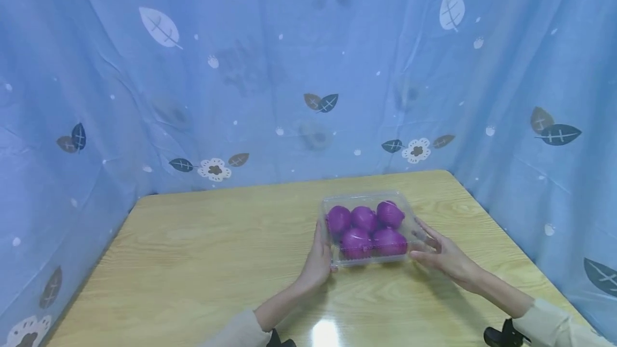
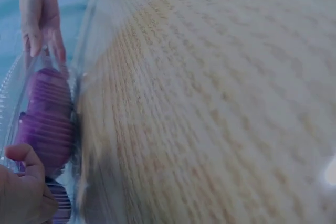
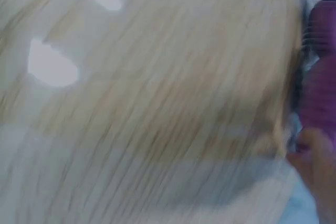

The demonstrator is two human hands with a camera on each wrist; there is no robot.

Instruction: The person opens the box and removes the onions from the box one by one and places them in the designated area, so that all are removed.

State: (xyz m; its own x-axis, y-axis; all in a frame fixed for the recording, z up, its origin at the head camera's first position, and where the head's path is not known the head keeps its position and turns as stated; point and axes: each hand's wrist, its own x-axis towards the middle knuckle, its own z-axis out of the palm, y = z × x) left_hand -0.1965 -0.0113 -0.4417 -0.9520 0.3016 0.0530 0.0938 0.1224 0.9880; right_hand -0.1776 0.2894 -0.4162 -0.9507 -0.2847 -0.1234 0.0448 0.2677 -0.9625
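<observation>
Pale sleeves lead to hands gripping opposite sides of a clear box of purple fruit.

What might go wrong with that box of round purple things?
The box might tip if the left hand or right hand slips, since each holds one side. The purple things look round, with a little space beside them, so tilting could make them roll.
</observation>
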